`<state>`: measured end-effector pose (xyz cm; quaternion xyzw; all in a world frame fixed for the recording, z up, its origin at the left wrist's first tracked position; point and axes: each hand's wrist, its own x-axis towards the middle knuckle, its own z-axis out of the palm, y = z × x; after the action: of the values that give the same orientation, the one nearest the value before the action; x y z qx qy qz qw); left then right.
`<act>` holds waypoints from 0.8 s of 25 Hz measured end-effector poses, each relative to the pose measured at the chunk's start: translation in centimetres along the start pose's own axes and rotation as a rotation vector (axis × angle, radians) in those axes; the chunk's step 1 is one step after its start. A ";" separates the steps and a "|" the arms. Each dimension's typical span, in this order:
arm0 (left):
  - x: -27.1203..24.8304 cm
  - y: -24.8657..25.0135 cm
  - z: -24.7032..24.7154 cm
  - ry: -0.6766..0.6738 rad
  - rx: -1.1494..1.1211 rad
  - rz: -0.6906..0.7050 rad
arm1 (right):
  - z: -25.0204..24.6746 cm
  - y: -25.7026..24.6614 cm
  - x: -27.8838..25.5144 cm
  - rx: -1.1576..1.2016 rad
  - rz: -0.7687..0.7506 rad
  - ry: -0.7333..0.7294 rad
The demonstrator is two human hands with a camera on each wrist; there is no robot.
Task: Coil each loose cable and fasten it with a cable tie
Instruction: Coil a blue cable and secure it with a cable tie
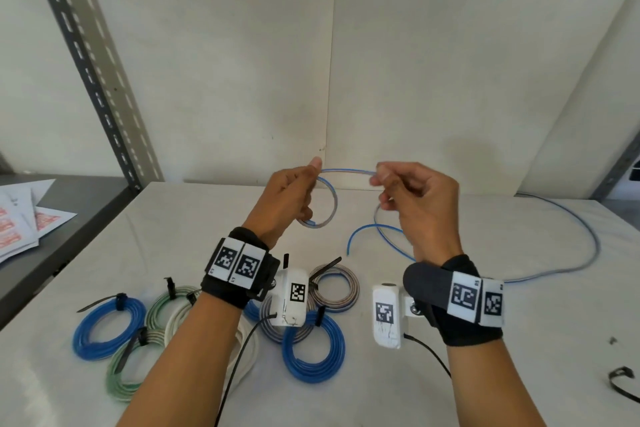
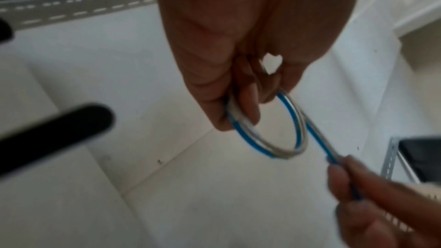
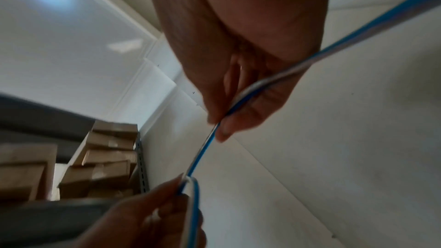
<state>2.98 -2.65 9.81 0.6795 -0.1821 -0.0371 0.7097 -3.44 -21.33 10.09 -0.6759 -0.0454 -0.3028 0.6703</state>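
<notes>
The white table (image 1: 519, 340) carries several tied coils (image 1: 313, 345) along its near edge, while the loose blue-and-grey cable (image 1: 585, 236) trails toward its right edge. Above the table's middle, the left hand (image 1: 284, 204) grips a small started loop of that cable and the right hand (image 1: 415, 201) pinches the run just beside it. Coiling has barely begun; next, probably, another turn laid onto the loop.

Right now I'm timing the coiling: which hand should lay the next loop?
Right hand: it pinches the free cable run, while the left hand grips the started coil.
</notes>
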 end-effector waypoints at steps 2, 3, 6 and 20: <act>0.3 0.2 0.1 0.077 -0.199 -0.038 | 0.4 0.7 -0.3 -0.067 0.056 -0.157; 0.5 0.4 0.4 0.117 -0.272 -0.052 | 0.7 0.9 -0.4 -0.076 0.073 -0.211; 0.6 0.5 1.0 0.189 -0.432 -0.080 | 1.6 1.5 -0.8 -0.075 0.078 -0.283; 0.3 0.5 2.8 0.165 -0.598 -0.091 | 2.3 1.9 -1.2 0.035 -0.018 -0.038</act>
<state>2.30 -5.39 10.36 0.4488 -0.0745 -0.0654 0.8881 -2.67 -18.94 8.03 -0.6693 -0.0694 -0.2952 0.6783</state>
